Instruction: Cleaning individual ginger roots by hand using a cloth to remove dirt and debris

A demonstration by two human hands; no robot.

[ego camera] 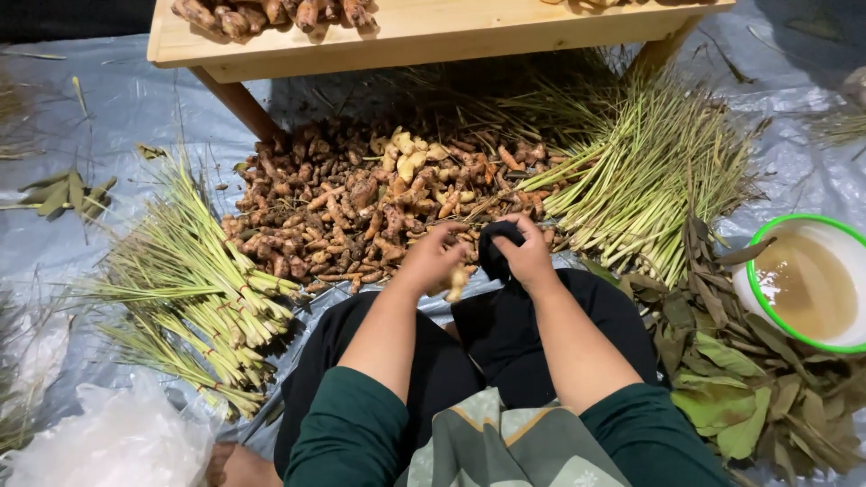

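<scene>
I sit on the ground before a heap of brown and orange turmeric and ginger roots (361,203). My left hand (431,260) is closed around a pale root piece (457,283) that pokes out below my fingers. My right hand (526,255) grips a dark cloth (495,245) pressed against that root. Both hands meet just above my knees, at the near edge of the heap.
Lemongrass bundles lie at left (194,298) and right (645,171). Dried leaves (749,379) are piled at right beside a green-rimmed white bowl of murky water (806,281). A wooden bench (424,36) with more roots stands behind. A clear plastic bag (117,442) lies near left.
</scene>
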